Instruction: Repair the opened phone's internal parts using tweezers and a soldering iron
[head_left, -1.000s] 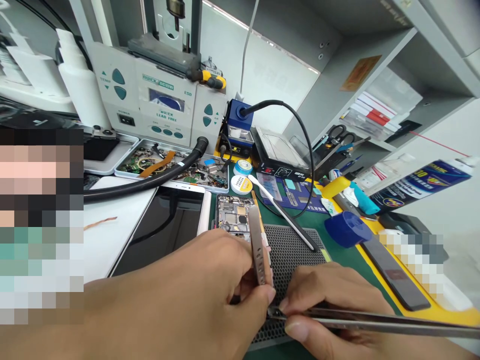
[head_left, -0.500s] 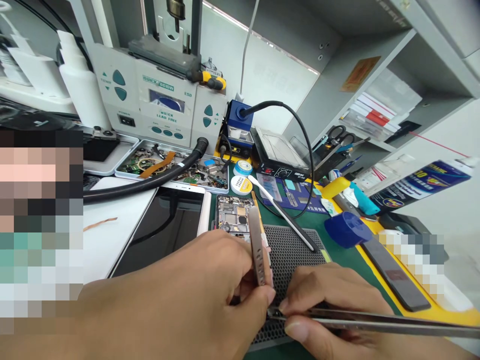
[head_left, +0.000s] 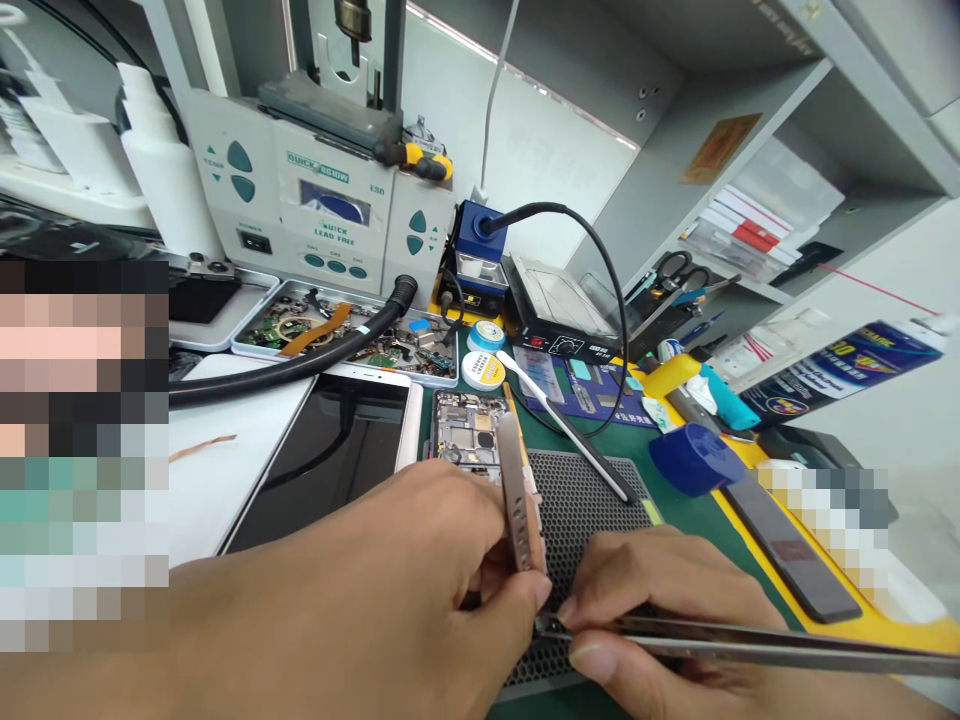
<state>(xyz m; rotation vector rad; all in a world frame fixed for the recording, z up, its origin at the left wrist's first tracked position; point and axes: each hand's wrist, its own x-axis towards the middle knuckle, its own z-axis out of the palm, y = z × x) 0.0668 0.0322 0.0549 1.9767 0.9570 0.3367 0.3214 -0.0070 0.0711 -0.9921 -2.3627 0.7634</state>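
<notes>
— Only my view crept slightly since a second ago; left hand and right hand match. State?

— Left: fingers curled closed round an upright perforated metal strip. Right: thumb and forefinger almost together, gripping long tweezers.

— Phone board?

— I see it just past the left hand, partly hidden; honeycomb mat to its right. Farther: black hose, parts tray, QUICK station.
</notes>
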